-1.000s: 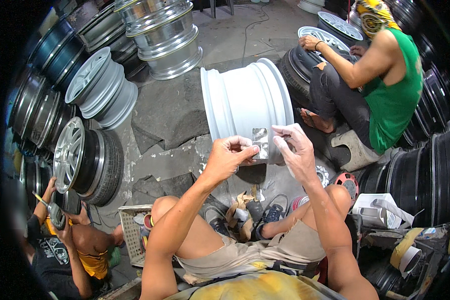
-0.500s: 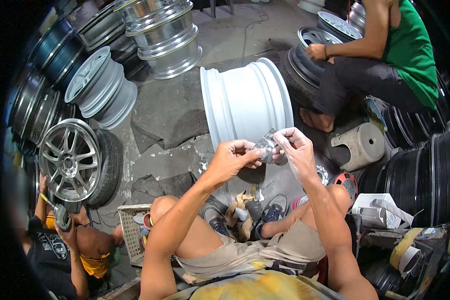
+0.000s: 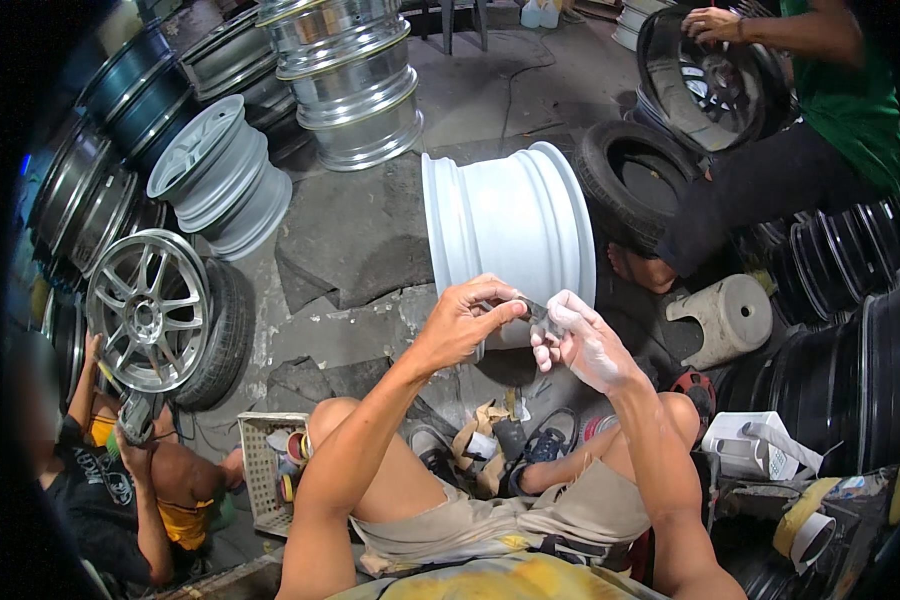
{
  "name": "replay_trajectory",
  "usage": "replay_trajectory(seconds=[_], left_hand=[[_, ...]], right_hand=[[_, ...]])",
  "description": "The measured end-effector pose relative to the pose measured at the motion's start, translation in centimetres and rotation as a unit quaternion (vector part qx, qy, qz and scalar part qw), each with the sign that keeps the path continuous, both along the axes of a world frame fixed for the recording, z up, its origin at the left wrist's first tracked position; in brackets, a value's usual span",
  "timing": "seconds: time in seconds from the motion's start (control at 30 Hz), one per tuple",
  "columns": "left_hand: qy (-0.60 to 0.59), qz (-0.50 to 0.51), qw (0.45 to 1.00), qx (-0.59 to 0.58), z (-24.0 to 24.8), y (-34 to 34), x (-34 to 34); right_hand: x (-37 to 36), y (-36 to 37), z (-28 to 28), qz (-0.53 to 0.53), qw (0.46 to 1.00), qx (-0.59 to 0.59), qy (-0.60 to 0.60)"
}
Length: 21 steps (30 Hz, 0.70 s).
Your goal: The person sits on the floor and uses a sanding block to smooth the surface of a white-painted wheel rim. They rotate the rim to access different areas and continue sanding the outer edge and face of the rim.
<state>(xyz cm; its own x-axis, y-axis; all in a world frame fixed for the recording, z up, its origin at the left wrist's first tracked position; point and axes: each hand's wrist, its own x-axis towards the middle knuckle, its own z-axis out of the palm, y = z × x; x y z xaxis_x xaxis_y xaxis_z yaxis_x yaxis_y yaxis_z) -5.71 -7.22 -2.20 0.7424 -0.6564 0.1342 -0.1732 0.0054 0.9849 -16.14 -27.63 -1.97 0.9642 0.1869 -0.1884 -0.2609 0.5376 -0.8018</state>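
Observation:
In front of my knees, my left hand pinches one end of a small grey sheet between thumb and fingers. White powder coats my right hand, whose thumb and forefinger close on the sheet's other end. I cannot make out its material. Just beyond my hands a white wheel rim lies on its side, apart from them; my fingers hide part of its near edge.
At right, a person in a green top tilts a dark wheel rim beside a tyre. At left, another person holds a power tool by a silver wheel. A stool and plastic basket flank me.
My right hand has turned, its lower fingers dropping, and the sheet shows less of its face. At right, the person has raised a dark rim off the tyre. My view has shifted slightly.

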Motion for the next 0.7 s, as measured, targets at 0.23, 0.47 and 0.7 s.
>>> replay_trajectory(seconds=[0.23,0.47,0.7], left_hand=[[-0.164,0.315,0.929,0.103,-0.8,2.2,5.5],[-0.108,0.299,0.936,0.149,-7.4,3.1,7.9],[0.008,0.178,0.974,0.138,-4.6,4.4,3.5]], right_hand=[[0.3,0.4,-2.0,-0.189,0.894,-0.393,-0.101],[0.9,1.2,-1.7,-0.244,0.764,-0.561,-0.207],[0.8,0.9,-2.2,-0.228,0.675,-0.647,-0.271]])
